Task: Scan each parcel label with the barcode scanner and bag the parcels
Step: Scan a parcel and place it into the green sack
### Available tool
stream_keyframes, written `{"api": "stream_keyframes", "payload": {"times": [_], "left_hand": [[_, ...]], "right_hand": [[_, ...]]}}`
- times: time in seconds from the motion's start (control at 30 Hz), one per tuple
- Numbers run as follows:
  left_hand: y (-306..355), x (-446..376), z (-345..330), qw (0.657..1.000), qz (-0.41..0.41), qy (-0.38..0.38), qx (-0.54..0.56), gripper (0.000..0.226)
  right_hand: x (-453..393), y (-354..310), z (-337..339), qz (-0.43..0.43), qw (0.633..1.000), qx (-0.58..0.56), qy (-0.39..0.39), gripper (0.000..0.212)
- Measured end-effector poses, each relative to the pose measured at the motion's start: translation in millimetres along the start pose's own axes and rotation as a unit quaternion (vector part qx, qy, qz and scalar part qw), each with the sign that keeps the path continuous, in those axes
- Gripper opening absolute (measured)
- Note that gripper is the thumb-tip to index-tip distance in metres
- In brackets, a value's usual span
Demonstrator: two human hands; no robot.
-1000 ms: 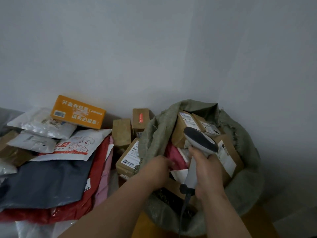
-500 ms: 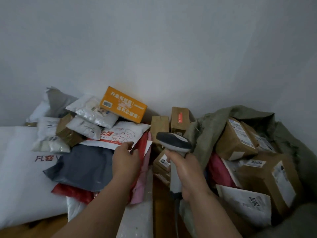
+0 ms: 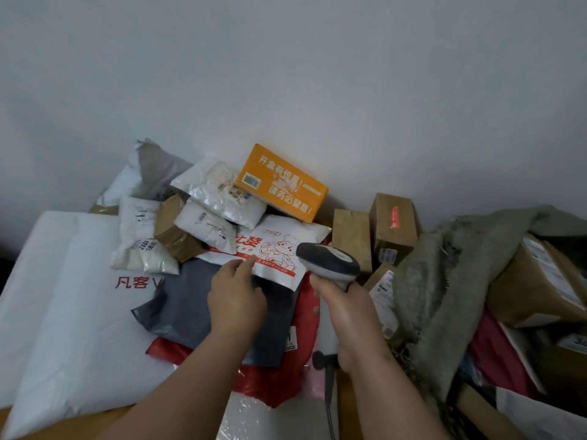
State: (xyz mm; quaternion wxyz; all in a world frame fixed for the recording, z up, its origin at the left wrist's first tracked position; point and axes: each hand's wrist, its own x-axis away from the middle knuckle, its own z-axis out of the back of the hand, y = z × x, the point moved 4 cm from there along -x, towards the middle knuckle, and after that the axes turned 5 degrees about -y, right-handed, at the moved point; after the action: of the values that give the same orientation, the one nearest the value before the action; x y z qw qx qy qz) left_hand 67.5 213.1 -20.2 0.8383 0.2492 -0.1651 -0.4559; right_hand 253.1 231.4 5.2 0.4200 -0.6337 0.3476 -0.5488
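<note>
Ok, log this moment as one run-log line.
left hand: pinching white cartoon mailer | right hand: gripping barcode scanner | sack: partly filled | phase: picking next parcel

Two bare forearms rise from the near edge, neither covered by a sleeve, cuff, glove, watch or band. The left hand and right hand are ungloved, the fingers carrying no rings.

One barcode scanner, one orange box, one woven sack, two hands.
</note>
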Motion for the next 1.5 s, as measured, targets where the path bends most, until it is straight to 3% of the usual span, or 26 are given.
{"api": "stream_keyframes", "payload": {"times": [0.23, 0.43, 0.6, 0.7, 0.9, 1.0, 1.1, 1.17, 1.33, 1.5], "left_hand": [[-4, -37, -15, 0.981, -0.079, -0.085, -0.155, 0.074], [4, -58, -20, 0.974, -0.095, -0.110, -0.174, 0.055], [25, -55, 1, 0.988, -0.154, -0.022, -0.024, 0.041], [44, -44, 24, 0.978, -0.186, 0.048, 0.084, 0.037], [60, -25, 61, 0.953, -0.113, 0.109, 0.258, 0.029], [48, -12, 63, 0.895, 0.008, 0.088, 0.438, 0.020], [38, 7, 48, 0.747, 0.164, 0.018, 0.644, 0.015], [34, 20, 39, 0.679, 0.195, -0.002, 0.708, 0.014], [31, 50, 27, 0.598, 0.232, -0.042, 0.766, 0.031], [33, 68, 25, 0.547, 0.234, -0.071, 0.801, 0.034]], "right_hand": [[-10, 14, -12, -0.013, 1.000, -0.017, 0.005, 0.030], [-14, 19, -6, -0.016, 0.999, -0.021, 0.040, 0.038], [-12, 18, 0, -0.008, 0.997, -0.047, 0.060, 0.040], [-8, 14, 6, 0.009, 0.995, -0.049, 0.084, 0.027], [11, -2, 25, 0.071, 0.985, -0.083, 0.132, 0.020], [24, -7, 32, 0.068, 0.987, -0.086, 0.119, 0.020], [39, -13, 37, 0.069, 0.989, -0.091, 0.096, 0.022], [49, -19, 39, 0.074, 0.990, -0.092, 0.074, 0.030], [69, -30, 43, 0.068, 0.993, -0.093, 0.010, 0.017], [85, -36, 45, 0.059, 0.992, -0.110, -0.011, 0.016]]}}
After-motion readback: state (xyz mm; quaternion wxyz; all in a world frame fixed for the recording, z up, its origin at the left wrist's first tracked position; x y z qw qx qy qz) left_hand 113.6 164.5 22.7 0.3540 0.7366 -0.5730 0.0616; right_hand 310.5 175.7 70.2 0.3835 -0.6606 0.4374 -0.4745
